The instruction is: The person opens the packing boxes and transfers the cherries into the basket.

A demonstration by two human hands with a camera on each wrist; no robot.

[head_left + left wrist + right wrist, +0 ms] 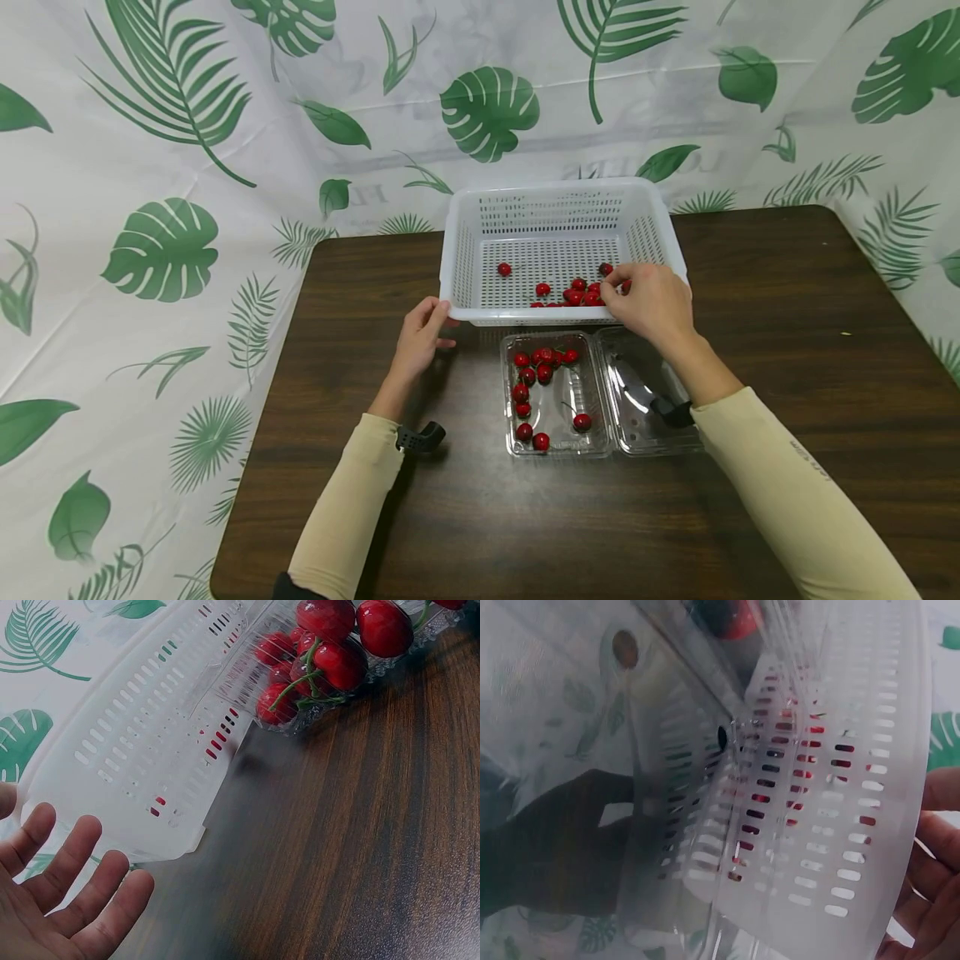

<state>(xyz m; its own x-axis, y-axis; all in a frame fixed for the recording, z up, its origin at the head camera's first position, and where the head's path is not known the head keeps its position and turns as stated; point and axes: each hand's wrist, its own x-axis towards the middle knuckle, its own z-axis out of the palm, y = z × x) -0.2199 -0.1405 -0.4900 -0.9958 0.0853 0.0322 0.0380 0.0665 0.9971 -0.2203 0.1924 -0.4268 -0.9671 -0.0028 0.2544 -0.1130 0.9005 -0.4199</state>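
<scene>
A white perforated plastic basket (555,314) holds several red cherries (574,297), mostly along its near side. At its front left corner my left hand (420,333) rests its thumb on the rim, the other fingers loosely extended outside, as the left wrist view also shows. My right hand (652,304) reaches over the front right rim, thumb and forefinger bent close together among the cherries. I cannot tell whether they pinch one. In front of the basket lies a clear clamshell box (573,387) with cherries (543,372), some with green stems (289,688).
The clamshell's transparent lid (637,392) lies folded back to the right, under my right forearm. Everything stands on a dark wooden table (787,333). A white cloth (300,192) printed with green leaves hangs behind it and along its sides.
</scene>
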